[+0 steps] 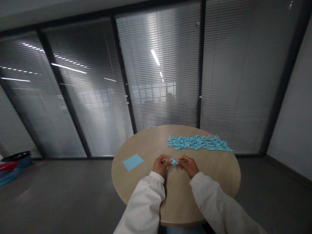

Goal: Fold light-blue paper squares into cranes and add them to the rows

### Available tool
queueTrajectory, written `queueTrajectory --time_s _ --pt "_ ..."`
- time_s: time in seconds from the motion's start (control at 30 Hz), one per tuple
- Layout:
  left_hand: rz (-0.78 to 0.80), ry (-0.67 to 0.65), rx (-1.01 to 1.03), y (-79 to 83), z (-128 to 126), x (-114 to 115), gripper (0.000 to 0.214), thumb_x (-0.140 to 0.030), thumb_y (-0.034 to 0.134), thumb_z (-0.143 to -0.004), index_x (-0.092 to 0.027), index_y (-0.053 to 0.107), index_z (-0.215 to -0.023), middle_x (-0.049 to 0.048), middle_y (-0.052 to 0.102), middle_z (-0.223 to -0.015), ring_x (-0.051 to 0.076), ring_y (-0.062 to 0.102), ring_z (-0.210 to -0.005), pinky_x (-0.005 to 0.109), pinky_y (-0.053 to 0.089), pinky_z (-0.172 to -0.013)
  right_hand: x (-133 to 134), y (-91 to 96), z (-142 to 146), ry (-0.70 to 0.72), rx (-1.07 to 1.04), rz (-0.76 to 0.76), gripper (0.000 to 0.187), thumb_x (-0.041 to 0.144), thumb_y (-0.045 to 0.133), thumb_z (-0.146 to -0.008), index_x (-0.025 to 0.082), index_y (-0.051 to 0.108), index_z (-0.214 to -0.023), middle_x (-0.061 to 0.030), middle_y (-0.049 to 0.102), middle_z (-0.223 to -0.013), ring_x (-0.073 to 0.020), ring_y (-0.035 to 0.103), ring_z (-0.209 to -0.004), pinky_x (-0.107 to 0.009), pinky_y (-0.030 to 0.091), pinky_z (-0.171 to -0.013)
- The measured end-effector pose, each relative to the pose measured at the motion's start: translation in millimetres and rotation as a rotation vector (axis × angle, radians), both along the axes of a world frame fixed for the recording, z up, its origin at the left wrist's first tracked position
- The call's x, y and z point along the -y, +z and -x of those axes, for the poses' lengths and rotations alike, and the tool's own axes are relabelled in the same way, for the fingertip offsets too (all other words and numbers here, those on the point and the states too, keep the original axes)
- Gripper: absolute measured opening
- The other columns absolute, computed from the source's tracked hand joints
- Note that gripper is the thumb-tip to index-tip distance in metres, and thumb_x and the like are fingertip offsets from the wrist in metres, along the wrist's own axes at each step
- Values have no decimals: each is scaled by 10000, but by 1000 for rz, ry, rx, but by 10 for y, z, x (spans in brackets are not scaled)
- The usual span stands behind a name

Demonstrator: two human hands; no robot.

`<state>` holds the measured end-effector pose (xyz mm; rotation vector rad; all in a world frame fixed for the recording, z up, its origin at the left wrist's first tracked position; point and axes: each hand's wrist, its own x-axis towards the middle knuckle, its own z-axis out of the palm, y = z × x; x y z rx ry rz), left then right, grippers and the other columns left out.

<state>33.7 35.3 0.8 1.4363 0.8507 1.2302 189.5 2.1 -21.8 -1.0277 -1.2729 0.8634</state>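
While the left hand (161,164) and right hand (190,165) pinch a blue paper crane (174,161), the round wooden table (219,172) spreads around them.

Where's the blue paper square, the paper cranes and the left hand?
Blue paper square (133,162), head view, its middle.
Paper cranes (198,142), head view, middle of the group.
Left hand (161,164), head view, its back.

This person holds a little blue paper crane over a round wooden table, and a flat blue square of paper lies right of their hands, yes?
Not quite: the head view shows the blue paper square left of the hands, not right. The rest stands: the left hand and right hand hold the little blue paper crane over the round wooden table.
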Motion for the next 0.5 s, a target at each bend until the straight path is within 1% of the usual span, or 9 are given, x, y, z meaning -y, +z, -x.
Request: queueTrajectory --time_s 0.1,0.17,0.33,0.5 --pt "44 9 34 26 17 9 393 -309 740 -456 -129 569 -761 10 636 -570 127 571 -532 224 412 -527 5 9 -10 66 -55 30 313 442 625 -614 143 593 -704 -23 614 -607 -125 525 -500 -234 408 -487" --pt "77 -7 50 41 27 15 419 -318 749 -444 -127 567 -769 13 638 -569 122 570 -522 213 405 -512 4 5 -12 101 -107 68 313 432 650 -596 136 595 -685 -10 597 -588 -104 503 -484 -217 391 -476" --pt "205 -94 111 45 38 25 448 -311 756 -452 -129 542 -801 13 637 -574 107 567 -516 176 379 -465 49 21 7 235 -344 177 288 374 695 -579 139 610 -723 1 580 -610 -93 515 -547 -196 388 -508" --pt "342 -204 270 58 25 77 474 -250 768 -456 -149 497 -832 -20 607 -562 77 545 -482 144 389 -438 115 78 42 363 -548 215 249 292 725 -571 139 627 -741 -9 587 -652 -97 532 -609 -195 406 -554"
